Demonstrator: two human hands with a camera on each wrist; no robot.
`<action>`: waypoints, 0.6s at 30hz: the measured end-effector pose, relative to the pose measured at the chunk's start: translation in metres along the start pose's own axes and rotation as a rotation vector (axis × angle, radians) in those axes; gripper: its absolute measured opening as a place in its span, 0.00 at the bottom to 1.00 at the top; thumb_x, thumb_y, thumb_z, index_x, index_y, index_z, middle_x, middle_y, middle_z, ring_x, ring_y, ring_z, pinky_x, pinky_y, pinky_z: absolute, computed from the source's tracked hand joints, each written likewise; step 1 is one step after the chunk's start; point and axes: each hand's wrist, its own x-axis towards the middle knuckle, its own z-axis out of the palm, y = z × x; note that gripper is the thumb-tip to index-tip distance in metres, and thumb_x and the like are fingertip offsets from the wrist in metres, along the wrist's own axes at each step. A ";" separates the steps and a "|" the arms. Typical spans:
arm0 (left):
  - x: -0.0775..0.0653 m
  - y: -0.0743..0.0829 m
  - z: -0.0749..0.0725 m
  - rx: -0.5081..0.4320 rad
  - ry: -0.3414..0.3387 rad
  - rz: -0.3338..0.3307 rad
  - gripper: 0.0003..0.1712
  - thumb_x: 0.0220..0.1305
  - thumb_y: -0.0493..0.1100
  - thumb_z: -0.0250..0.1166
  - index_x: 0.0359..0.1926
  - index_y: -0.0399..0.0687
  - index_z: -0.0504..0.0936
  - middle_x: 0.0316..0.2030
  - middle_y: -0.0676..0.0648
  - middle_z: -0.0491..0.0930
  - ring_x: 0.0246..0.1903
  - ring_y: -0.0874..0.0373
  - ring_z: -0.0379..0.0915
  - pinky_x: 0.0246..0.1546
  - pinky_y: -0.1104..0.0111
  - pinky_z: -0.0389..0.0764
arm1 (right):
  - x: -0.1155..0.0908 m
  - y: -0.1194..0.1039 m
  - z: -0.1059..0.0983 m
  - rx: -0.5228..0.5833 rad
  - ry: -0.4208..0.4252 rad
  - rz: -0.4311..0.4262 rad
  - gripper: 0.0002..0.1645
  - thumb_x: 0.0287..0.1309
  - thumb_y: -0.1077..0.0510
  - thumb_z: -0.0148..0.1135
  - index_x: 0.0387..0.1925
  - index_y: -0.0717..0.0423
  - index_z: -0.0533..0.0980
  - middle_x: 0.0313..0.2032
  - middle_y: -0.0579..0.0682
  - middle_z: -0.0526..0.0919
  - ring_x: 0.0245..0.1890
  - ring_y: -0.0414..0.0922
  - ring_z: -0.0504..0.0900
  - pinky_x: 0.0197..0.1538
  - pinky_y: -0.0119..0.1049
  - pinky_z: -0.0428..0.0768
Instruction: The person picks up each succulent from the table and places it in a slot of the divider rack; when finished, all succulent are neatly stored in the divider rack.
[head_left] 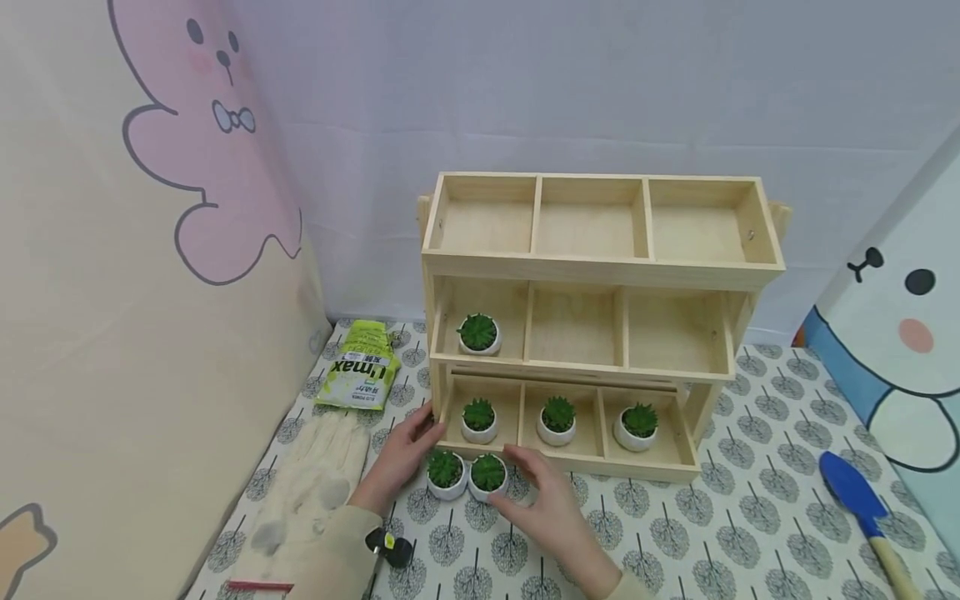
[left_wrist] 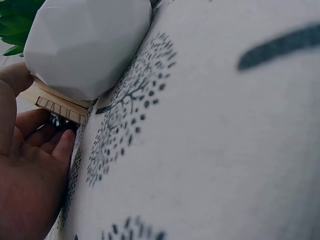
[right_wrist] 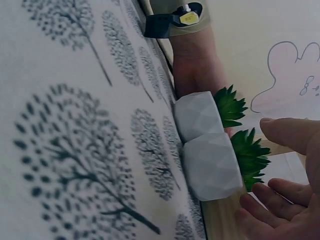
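Pale unfinished wood shelf (head_left: 600, 271), smooth matt boards, layered ply edge visible in left wrist view. Faceted white pots (right_wrist: 210, 150), matt ceramic-like finish, holding green plastic-looking succulents (head_left: 467, 469) at 12 o'clock from both hands. Tablecloth (head_left: 675, 533): matt woven cloth, grey tree print. Cream knitted gloves (head_left: 315, 483) at 9 o'clock, soft and fuzzy. Glossy green-white plastic packet (head_left: 358, 368) at 10 o'clock. Trowel (head_left: 862, 500) at 3 o'clock: glossy blue blade, plain wooden handle.
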 end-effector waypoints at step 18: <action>-0.001 0.004 0.000 -0.021 -0.004 -0.014 0.39 0.74 0.52 0.67 0.80 0.51 0.64 0.75 0.40 0.65 0.73 0.43 0.64 0.75 0.53 0.63 | 0.000 0.010 0.020 -0.183 0.069 0.012 0.40 0.47 0.52 0.85 0.61 0.55 0.79 0.56 0.50 0.85 0.55 0.50 0.84 0.61 0.52 0.82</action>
